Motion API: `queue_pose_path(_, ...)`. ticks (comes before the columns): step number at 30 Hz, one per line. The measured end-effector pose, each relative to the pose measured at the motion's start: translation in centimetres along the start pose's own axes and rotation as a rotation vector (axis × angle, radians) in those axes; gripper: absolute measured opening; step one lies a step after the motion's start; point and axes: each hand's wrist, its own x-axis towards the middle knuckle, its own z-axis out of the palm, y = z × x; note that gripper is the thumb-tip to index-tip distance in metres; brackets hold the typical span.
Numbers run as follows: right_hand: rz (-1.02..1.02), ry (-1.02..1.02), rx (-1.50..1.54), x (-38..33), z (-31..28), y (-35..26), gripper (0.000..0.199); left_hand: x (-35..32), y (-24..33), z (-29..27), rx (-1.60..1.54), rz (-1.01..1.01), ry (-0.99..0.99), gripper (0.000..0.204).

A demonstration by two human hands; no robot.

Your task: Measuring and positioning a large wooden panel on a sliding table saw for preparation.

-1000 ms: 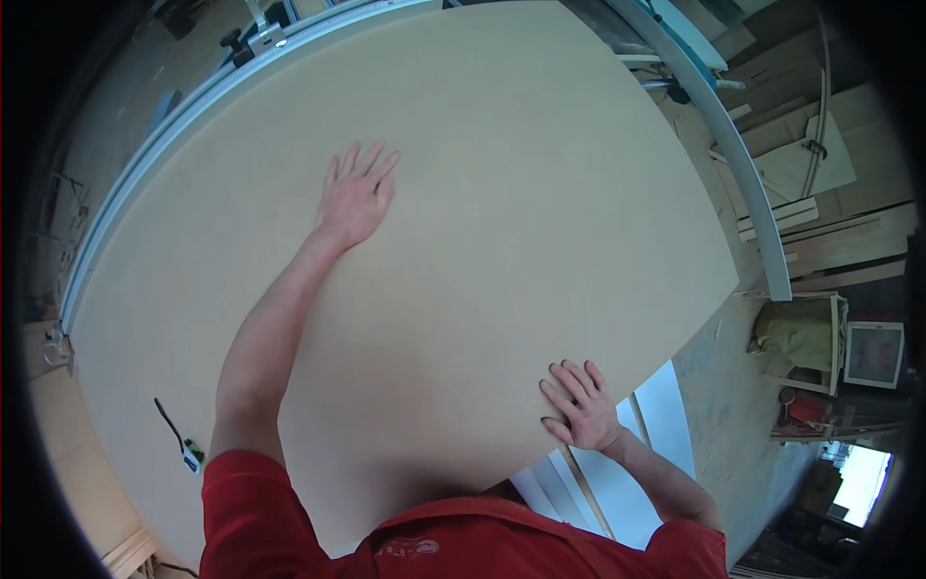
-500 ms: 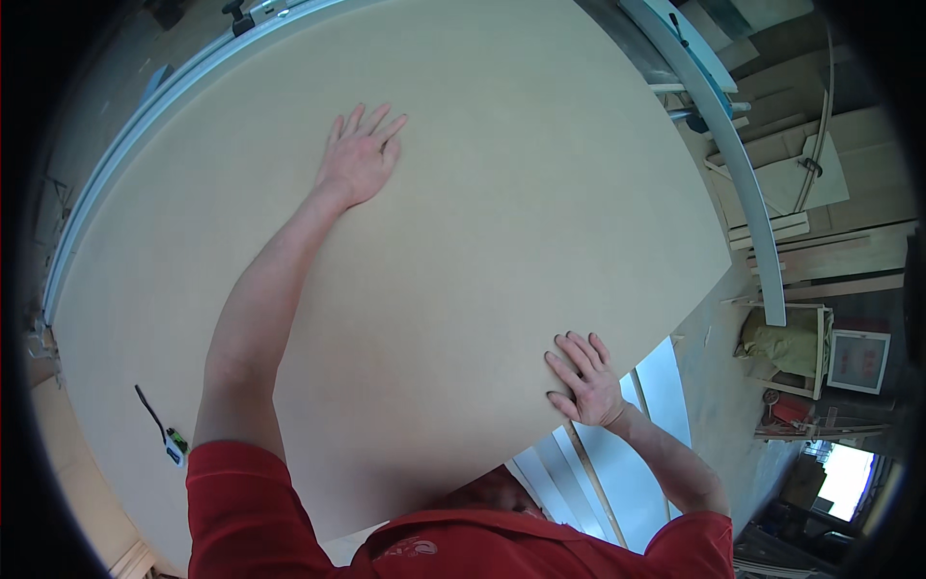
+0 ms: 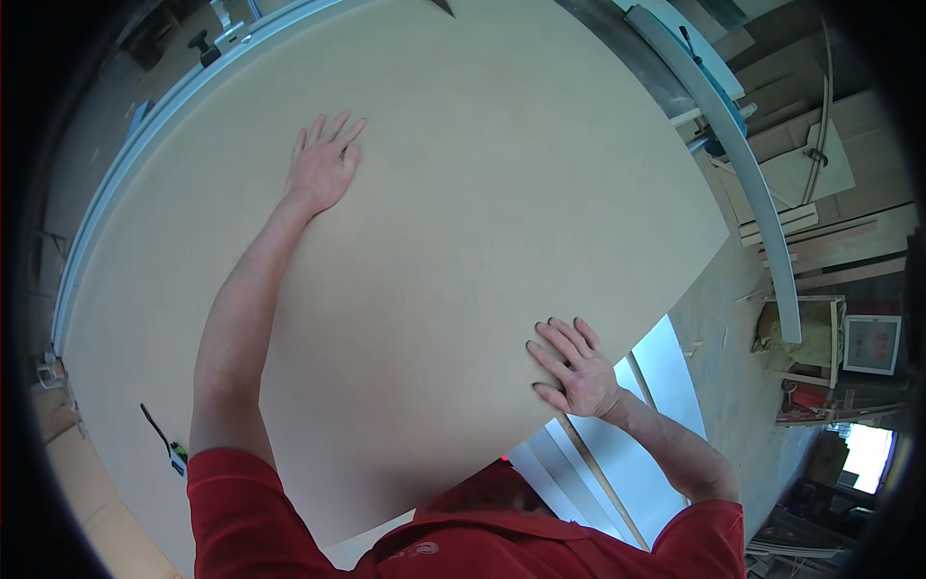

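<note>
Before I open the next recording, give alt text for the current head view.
The person's left hand and right hand rest spread on a large tan board. A metal rail borders the board's left side; a small item lies beside the red left sleeve.

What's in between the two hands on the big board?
In the head view, just bare tan board lies between the left hand and the right hand.

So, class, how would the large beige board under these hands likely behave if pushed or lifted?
The large beige board would probably slide rather than roll, being broad and flat. It seems fairly stiff: no obvious droop shows at its edge by the right hand. Its wide spread suggests awkward lifting.
</note>
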Motion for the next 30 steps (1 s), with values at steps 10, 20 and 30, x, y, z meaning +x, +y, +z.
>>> queue_pose_path(10,-0.065,0.055,0.043,-2.8,3.1,2.7,0.063,-1.6,1.8,2.2,0.01,-0.016,0.038,0.048)
queue_pose_path(20,-0.11,0.111,0.044,-4.5,5.8,4.6,0.063,-2.5,2.9,4.1,0.019,-0.014,0.066,0.048)
queue_pose_path(30,-0.144,0.153,-0.019,-4.1,7.6,6.7,0.059,-8.0,11.2,7.8,-0.191,0.144,0.363,0.039)
